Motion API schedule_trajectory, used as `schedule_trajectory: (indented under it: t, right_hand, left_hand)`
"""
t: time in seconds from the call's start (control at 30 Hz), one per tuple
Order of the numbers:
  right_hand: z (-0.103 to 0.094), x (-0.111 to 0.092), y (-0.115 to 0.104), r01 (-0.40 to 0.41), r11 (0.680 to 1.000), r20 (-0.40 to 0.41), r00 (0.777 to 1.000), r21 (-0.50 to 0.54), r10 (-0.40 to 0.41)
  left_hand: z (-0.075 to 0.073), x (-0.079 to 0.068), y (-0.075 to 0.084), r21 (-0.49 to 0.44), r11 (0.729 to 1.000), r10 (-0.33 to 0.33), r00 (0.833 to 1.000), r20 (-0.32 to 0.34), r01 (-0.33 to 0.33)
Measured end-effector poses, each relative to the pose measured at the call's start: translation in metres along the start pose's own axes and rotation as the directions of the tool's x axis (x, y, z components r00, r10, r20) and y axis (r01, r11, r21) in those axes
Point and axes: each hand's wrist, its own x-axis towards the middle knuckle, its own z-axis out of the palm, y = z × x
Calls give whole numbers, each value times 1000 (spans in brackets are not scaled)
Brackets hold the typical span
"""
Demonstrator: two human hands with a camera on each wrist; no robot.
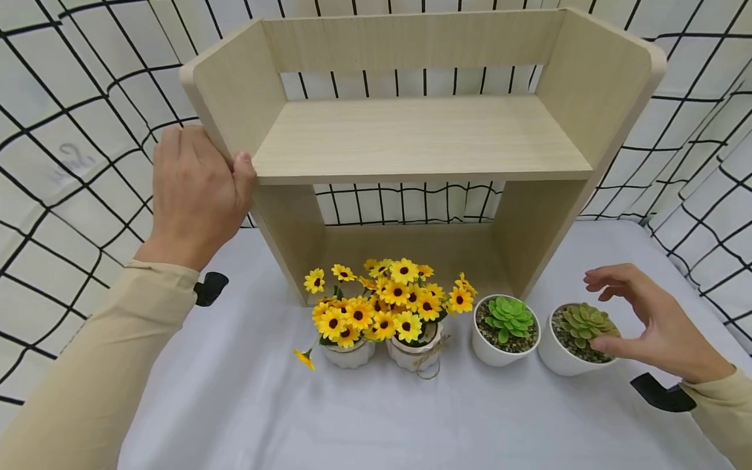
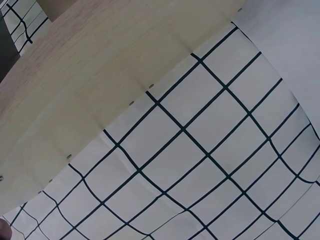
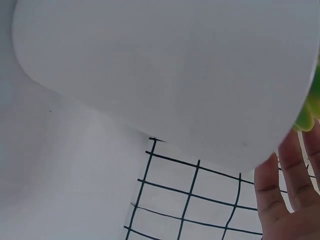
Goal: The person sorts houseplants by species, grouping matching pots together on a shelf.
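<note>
My left hand grips the left side panel of a pale two-tier wooden shelf, its thumb on the panel's front edge and the other fingers largely hidden outside it. The panel's outer face fills the upper part of the left wrist view. At the right, my right hand hovers by a white pot holding a dull green succulent, thumb over the near rim, fingers spread and loosely bent. Close up in the right wrist view, the white pot looms large, with fingers beside its rim.
A second white pot with a bright green succulent stands left of the first. Yellow artificial sunflowers in two small pale pots stand before the shelf's lower tier. Black wire grid surrounds the white cloth.
</note>
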Motion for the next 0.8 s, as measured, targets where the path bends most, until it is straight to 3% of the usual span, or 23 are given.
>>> schedule_trajectory:
  t: [0.23,0.5,0.8]
  right_hand:
    - [4,-10,2,-62,998,23,998,0,62]
    - [6,-19,11,-109,993,114,988,43,103]
    - [10,-26,20,-179,982,129,977,56,171]
  left_hand:
    - [2,2,-2,13,1000,14,999,-31,-14]
    - [2,-2,-2,37,999,14,998,-67,-12]
    - [4,-3,0,4,1000,-6,996,-92,7]
